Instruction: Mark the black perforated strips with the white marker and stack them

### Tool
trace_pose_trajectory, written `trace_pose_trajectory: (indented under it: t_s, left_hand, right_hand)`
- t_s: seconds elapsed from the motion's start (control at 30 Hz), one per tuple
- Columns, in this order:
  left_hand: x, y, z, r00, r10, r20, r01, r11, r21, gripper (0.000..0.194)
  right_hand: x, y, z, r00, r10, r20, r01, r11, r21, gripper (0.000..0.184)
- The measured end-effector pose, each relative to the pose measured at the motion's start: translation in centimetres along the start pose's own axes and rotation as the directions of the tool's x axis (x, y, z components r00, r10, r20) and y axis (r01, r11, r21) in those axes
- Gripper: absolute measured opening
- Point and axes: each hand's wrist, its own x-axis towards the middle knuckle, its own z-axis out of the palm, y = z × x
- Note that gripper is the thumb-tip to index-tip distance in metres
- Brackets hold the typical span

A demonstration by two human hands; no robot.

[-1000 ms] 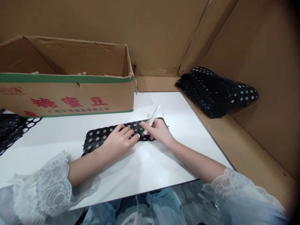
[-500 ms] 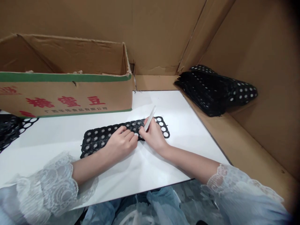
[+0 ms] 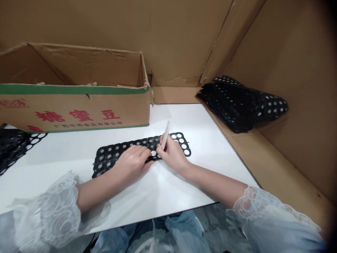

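A black sheet [image 3: 105, 156] with rows of round cells lies slanted on the white table. Cells at its left and middle show grey centres ringed in black; those at its right end look plain white. My left hand [image 3: 134, 158] rests over the sheet's near middle, fingers bent down on it and thumb at the near edge, holding it. In my right hand [image 3: 172, 153], a slim white stick-like tool [image 3: 165, 135] is pinched like a pen and leans upward; its lower tip is hidden by my fingers. Between the hands, one cell shows a bright white disc [image 3: 153, 153].
An open cardboard box [image 3: 105, 109] with red lettering stands at the back left. More black perforated sheets [image 3: 13, 149] lie at the left edge. A folded stack of black sheets [image 3: 231, 103] leans by the right cardboard wall [image 3: 297, 88]. The white table [image 3: 210, 165] ends near my lap.
My left hand has shifted slightly left and its thumb has moved apart from the fingers. The white tool in my right hand now stands more upright. The view has shifted a little.
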Motion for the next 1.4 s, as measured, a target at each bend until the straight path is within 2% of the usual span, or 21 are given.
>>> trace_pose_trajectory:
  t_s: [0.07, 0.17, 0.27, 0.37, 0.53, 0.8, 0.93, 1.1, 1.27, 1.4]
  left_hand:
    - [-0.7, -0.1, -0.4, 0.997, -0.049, 0.055, 0.052, 0.997, -0.052, 0.010]
    - [-1.5, -0.1, -0.5, 0.994, -0.080, 0.069, 0.083, 0.995, -0.049, 0.011]
    - [-1.5, 0.1, -0.2, 0.994, -0.088, 0.059, 0.088, 0.996, 0.006, 0.013]
    - [-1.3, 0.2, 0.0, 0.997, -0.064, 0.051, 0.061, 0.996, 0.060, 0.014]
    - [-1.0, 0.2, 0.0, 1.000, -0.018, 0.011, 0.017, 0.995, 0.101, 0.016]
    - [-1.0, 0.3, 0.2, 0.999, 0.002, -0.037, 0.003, 0.991, 0.133, 0.018]
    - [-0.9, 0.4, 0.5, 0.998, 0.001, -0.067, 0.009, 0.989, 0.146, 0.018]
    - [-0.6, 0.1, 0.8, 0.986, -0.069, -0.149, 0.096, 0.978, 0.183, 0.016]
    - [-1.0, 0.1, -0.2, 0.993, -0.114, -0.035, 0.117, 0.988, 0.103, 0.010]
    - [-1.3, 0.3, -0.6, 0.984, -0.171, 0.053, 0.172, 0.985, -0.001, 0.015]
  right_hand:
    - [0.1, -0.2, -0.1, 0.997, 0.034, -0.069, -0.028, 0.995, 0.092, 0.010]
    - [0.2, -0.8, 0.1, 0.979, 0.104, -0.174, -0.059, 0.967, 0.247, 0.014]
    - [0.1, -1.0, 0.9, 0.990, 0.095, -0.104, -0.059, 0.949, 0.309, 0.015]
    - [0.1, -0.8, 1.8, 0.995, 0.079, -0.053, -0.063, 0.964, 0.259, 0.011]
    - [0.0, -0.7, 2.2, 0.995, 0.059, -0.082, -0.047, 0.989, 0.141, 0.009]
    - [0.1, -1.0, 2.2, 0.995, 0.056, -0.085, -0.049, 0.995, 0.087, 0.007]
    - [0.0, -1.2, 2.2, 1.000, -0.007, 0.002, 0.007, 1.000, 0.026, 0.007]
    - [-0.2, -1.1, 1.8, 0.994, -0.067, 0.087, 0.068, 0.998, -0.006, 0.011]
    - [1.4, -0.8, 1.4, 0.996, -0.056, 0.066, 0.053, 0.998, 0.040, 0.006]
    - [2.4, -0.6, 1.5, 0.998, 0.024, -0.050, -0.019, 0.994, 0.112, 0.009]
